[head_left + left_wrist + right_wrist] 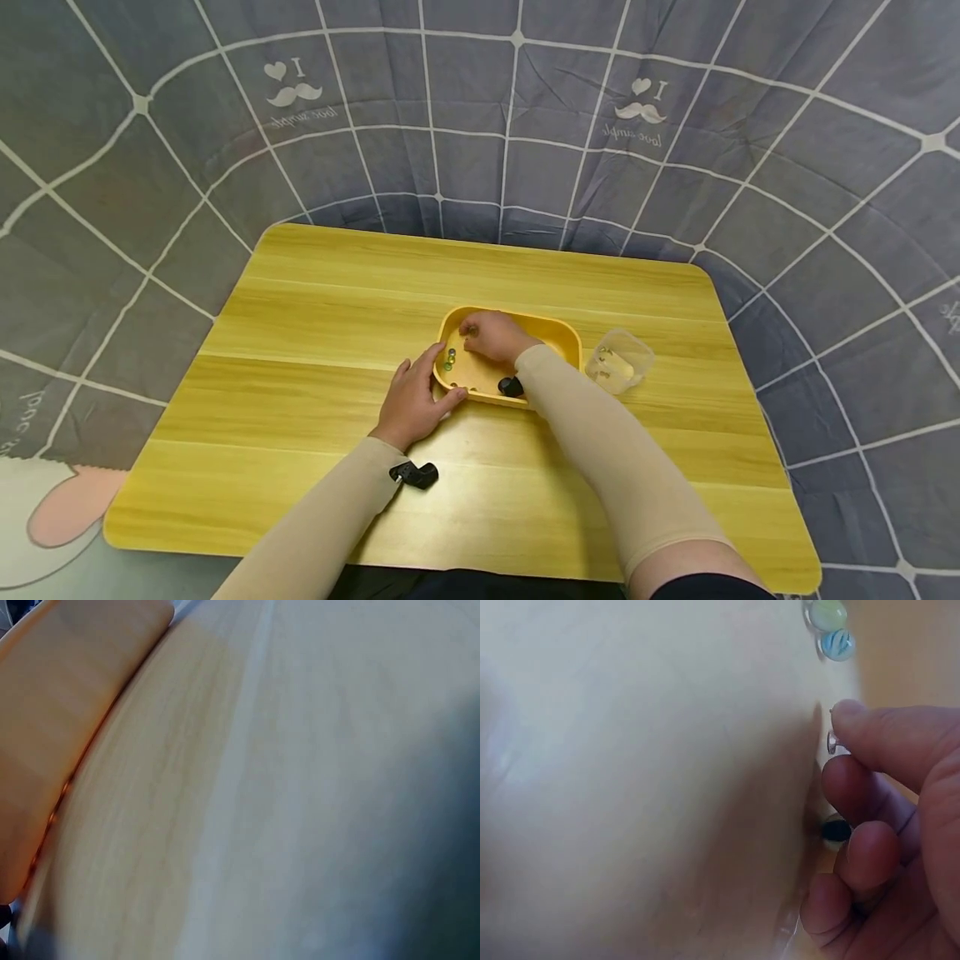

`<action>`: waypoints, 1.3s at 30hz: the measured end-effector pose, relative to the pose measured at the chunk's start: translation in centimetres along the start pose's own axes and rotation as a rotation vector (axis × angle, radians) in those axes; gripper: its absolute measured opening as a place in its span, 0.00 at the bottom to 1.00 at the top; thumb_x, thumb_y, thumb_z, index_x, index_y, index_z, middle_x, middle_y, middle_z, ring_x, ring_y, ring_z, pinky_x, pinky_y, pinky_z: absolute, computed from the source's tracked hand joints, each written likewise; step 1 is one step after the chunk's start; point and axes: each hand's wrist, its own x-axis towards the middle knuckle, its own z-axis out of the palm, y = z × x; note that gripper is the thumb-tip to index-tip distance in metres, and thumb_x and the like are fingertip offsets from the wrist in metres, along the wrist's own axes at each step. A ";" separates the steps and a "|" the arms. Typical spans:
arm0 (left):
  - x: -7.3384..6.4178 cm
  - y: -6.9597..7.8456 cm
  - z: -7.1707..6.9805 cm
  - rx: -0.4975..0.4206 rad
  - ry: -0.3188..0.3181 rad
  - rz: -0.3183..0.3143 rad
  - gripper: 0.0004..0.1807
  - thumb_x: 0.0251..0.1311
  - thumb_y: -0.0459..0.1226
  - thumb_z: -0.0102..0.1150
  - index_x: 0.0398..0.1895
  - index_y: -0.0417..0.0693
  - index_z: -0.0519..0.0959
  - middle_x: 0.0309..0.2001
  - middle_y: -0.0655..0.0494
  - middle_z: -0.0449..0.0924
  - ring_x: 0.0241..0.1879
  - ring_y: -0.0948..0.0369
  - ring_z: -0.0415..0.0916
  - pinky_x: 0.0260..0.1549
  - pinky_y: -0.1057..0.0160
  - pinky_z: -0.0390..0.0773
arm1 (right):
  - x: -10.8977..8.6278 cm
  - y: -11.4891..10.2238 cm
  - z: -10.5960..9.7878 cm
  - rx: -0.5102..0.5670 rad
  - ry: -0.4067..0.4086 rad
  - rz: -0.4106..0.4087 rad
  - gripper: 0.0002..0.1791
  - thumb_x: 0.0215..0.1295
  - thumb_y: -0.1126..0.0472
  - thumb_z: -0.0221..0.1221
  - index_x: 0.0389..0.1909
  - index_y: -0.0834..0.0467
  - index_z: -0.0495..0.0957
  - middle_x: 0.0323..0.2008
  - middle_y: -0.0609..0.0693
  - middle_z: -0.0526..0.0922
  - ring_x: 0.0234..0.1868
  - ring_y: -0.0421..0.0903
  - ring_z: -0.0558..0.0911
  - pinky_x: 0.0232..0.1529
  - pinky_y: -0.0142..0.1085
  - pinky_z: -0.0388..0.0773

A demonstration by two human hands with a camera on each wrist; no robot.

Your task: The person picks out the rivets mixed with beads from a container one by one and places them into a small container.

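A shallow yellow tray stands on the wooden table. My right hand is inside it, thumb and forefinger pinching a small glassy marble, mostly hidden by the fingertips. Another marble with a dark core shows among its curled fingers. Several marbles lie along the tray's left side; a yellow-green one and a blue-streaked one appear above the fingertips in the right wrist view. My left hand rests against the near left corner, fingers at the left wall and thumb at the near rim.
Right of the tray stands a clear plastic container with small pieces inside. Black wrist cameras sit on the left wrist and right wrist. A grey checked curtain surrounds the table.
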 end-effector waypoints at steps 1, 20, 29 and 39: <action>0.0 0.0 0.0 -0.002 0.003 0.004 0.45 0.52 0.67 0.50 0.71 0.67 0.48 0.66 0.62 0.64 0.65 0.62 0.62 0.68 0.47 0.48 | 0.0 0.1 0.0 0.003 0.002 0.000 0.17 0.58 0.54 0.61 0.49 0.52 0.78 0.45 0.44 0.81 0.42 0.42 0.77 0.50 0.37 0.75; -0.1 -0.2 0.1 -0.008 0.007 0.011 0.44 0.52 0.64 0.53 0.71 0.69 0.48 0.65 0.60 0.65 0.65 0.60 0.63 0.68 0.48 0.48 | -0.1 0.2 0.3 -0.053 0.003 -0.005 0.12 0.60 0.54 0.60 0.44 0.47 0.82 0.42 0.39 0.83 0.41 0.38 0.78 0.47 0.33 0.76; -0.1 -0.2 -0.1 -0.002 0.003 0.001 0.44 0.52 0.66 0.51 0.71 0.70 0.47 0.66 0.61 0.64 0.65 0.61 0.62 0.68 0.49 0.48 | 0.0 0.0 0.5 -0.072 0.000 0.020 0.12 0.61 0.53 0.59 0.45 0.48 0.82 0.41 0.38 0.83 0.39 0.37 0.78 0.46 0.32 0.75; -0.1 -0.1 -0.2 -0.006 0.001 0.001 0.44 0.52 0.66 0.51 0.70 0.73 0.46 0.66 0.62 0.63 0.65 0.61 0.62 0.69 0.49 0.47 | 0.0 -0.4 0.6 -0.048 0.005 0.018 0.09 0.62 0.53 0.58 0.41 0.47 0.84 0.39 0.39 0.84 0.36 0.38 0.78 0.41 0.31 0.75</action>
